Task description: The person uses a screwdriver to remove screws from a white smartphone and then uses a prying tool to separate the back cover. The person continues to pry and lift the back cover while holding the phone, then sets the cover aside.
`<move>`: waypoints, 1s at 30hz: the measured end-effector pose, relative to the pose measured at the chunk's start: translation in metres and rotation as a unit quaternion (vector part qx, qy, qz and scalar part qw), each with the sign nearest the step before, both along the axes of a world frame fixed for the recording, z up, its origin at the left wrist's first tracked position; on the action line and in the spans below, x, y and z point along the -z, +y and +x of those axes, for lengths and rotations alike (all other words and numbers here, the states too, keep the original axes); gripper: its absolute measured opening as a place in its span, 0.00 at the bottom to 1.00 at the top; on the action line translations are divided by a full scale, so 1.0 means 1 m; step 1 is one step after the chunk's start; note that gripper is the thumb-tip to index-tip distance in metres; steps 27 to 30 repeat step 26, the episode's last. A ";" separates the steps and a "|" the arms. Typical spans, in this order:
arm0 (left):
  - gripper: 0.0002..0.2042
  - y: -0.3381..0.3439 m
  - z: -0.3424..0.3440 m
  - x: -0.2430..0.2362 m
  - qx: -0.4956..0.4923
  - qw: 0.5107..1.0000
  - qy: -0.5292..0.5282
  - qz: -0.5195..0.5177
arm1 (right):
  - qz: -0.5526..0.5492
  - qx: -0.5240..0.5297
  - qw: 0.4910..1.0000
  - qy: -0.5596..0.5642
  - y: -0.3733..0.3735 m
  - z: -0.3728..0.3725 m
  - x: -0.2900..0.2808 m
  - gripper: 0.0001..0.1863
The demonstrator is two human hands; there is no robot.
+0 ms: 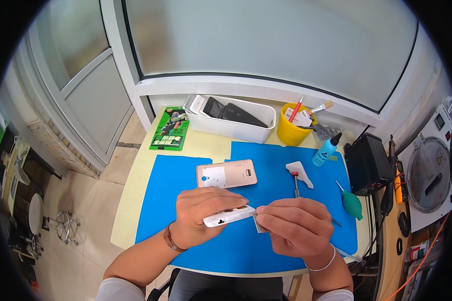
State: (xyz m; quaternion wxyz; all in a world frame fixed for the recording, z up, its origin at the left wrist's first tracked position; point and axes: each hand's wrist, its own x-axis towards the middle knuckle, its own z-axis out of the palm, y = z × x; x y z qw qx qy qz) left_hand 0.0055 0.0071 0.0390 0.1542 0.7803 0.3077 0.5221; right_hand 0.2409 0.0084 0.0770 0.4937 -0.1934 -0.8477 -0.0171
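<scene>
My left hand [196, 208] is closed around a white-edged phone body [225, 217], tilted up over the blue mat [196, 255]. At the phone's right end, my right hand [300, 223] pinches a small thin grey flat piece [260, 227]; its kind is hard to make out. The piece meets or nearly meets the phone's edge. Just beyond my left hand, a gold phone back cover [231, 174] lies on the mat, inner side up. A red-capped screwdriver [296, 184] rests near a crumpled white cloth [305, 172], beyond my right hand.
Along the back stand a white bin [226, 129] of phones, a yellow cup [290, 134] with a brush, and a blue bottle [326, 150]. A green packet [170, 131] lies at left. At right are a green air blower [352, 204] and a black box [369, 163].
</scene>
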 end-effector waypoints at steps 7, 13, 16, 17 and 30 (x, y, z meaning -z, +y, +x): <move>0.17 0.000 0.000 0.001 -0.007 1.000 0.005 0.017 | -0.002 -0.006 1.000 -0.001 0.000 0.001 0.003 0.15; 0.16 0.000 0.000 -0.001 -0.012 1.000 0.015 0.024 | 0.001 -0.010 1.000 -0.004 0.001 0.001 0.001 0.14; 0.16 0.000 0.000 -0.001 -0.013 0.999 0.020 0.029 | 0.003 -0.014 1.000 -0.003 0.002 0.001 0.001 0.14; 0.16 0.000 0.000 -0.001 -0.012 0.999 0.020 0.031 | 0.001 -0.013 1.000 -0.004 0.002 0.002 0.000 0.14; 0.15 0.000 -0.001 -0.001 -0.015 0.998 0.037 0.039 | -0.014 -0.019 1.000 -0.007 0.001 0.003 0.000 0.12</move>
